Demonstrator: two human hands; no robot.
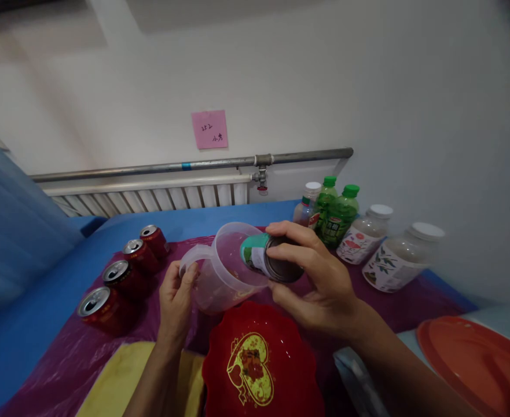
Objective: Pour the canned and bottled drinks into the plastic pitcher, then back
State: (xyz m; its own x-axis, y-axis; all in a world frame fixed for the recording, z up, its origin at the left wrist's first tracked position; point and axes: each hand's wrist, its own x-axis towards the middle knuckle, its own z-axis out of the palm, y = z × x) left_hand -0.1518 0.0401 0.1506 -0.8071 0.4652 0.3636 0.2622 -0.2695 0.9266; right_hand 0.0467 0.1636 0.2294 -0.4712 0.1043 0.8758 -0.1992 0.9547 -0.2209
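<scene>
My left hand (175, 298) is closed round the handle of a translucent plastic jug (220, 284), which tilts with its mouth to the right. In my right hand (319, 278) is a can (255, 255) with a teal, white and green label and a dark base. The can lies nearly sideways, its labelled end reaching into the jug's mouth; its opening and any liquid are hidden from me. Just below the jug sits a red scalloped tray (289, 370) with a yellow heart design.
Several red drink cans (107, 310) stand in a row on the left. Green-capped bottles (339, 217) and white-lidded jars (397, 260) stand at the right. A yellow cloth (120, 370) lies in front on purple plastic sheeting (59, 370). An orange lid (476, 365) is at lower right.
</scene>
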